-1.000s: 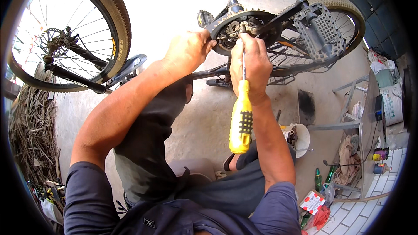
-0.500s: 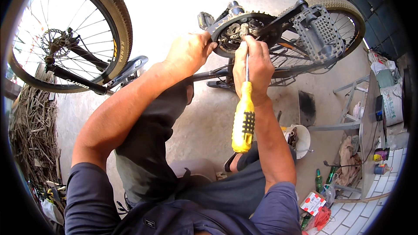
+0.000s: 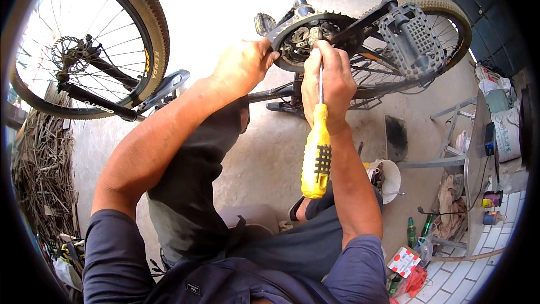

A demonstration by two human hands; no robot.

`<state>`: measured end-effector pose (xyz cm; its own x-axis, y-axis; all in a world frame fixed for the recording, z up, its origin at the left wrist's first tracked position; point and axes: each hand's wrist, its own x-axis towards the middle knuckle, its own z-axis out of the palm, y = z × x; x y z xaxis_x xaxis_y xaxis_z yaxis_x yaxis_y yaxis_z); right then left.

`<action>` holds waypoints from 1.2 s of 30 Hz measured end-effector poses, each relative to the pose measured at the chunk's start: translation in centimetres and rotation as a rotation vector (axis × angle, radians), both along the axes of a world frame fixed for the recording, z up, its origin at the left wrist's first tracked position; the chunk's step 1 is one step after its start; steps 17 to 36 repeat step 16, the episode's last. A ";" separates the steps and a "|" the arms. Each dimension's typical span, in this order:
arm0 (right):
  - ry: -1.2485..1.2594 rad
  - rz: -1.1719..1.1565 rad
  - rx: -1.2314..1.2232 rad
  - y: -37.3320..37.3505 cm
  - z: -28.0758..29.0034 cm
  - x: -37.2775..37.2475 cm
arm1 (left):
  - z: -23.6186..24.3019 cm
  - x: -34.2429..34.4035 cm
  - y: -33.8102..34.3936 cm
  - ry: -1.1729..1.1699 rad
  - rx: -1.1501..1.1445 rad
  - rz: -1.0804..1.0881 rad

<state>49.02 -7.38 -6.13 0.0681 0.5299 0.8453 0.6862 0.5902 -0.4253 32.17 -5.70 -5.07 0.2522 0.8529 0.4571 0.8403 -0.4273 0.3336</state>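
An upside-down bicycle stands before me, its crankset [image 3: 301, 42] in the upper middle. My left hand [image 3: 243, 63] is closed on the left edge of the black chainring guard, thumb on its face. Beside the hub of the crankset, my right hand [image 3: 330, 81] pinches the metal shaft of a screwdriver [image 3: 316, 157]. Its yellow handle with black grip patches hangs down toward me along my right forearm. The screwdriver's tip is hard to make out among the dirty metal parts. A black pedal [image 3: 412, 42] on its crank arm juts out just right of my right hand.
The front wheel [image 3: 160, 39] rises at the left, the rear wheel [image 3: 458, 19] at the upper right. A bundle of sticks [image 3: 42, 169] lies far left. At the right are a white bucket [image 3: 392, 183], a metal-legged table [image 3: 477, 174] and green bottles [image 3: 412, 233].
My right hand and the screwdriver have shifted very slightly to the right. My left hand keeps its hold on the chainring guard.
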 end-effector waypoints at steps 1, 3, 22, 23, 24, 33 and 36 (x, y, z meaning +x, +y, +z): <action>0.014 0.001 -0.025 -0.1 0.1 0.0 | 0.0 0.1 0.0 -0.002 -0.003 -0.002; -0.021 -0.009 -0.004 0.3 -0.5 0.2 | 0.2 0.1 0.0 -0.004 -0.004 -0.006; -0.025 0.001 -0.006 0.4 -1.1 0.2 | 0.0 -0.2 0.1 0.009 0.018 -0.005; -0.025 0.001 -0.006 0.4 -1.1 0.2 | 0.0 -0.2 0.1 0.009 0.018 -0.005; -0.025 0.001 -0.006 0.4 -1.1 0.2 | 0.0 -0.2 0.1 0.009 0.018 -0.005; -0.025 0.001 -0.006 0.4 -1.1 0.2 | 0.0 -0.2 0.1 0.009 0.018 -0.005; -0.025 0.001 -0.006 0.4 -1.1 0.2 | 0.0 -0.2 0.1 0.009 0.018 -0.005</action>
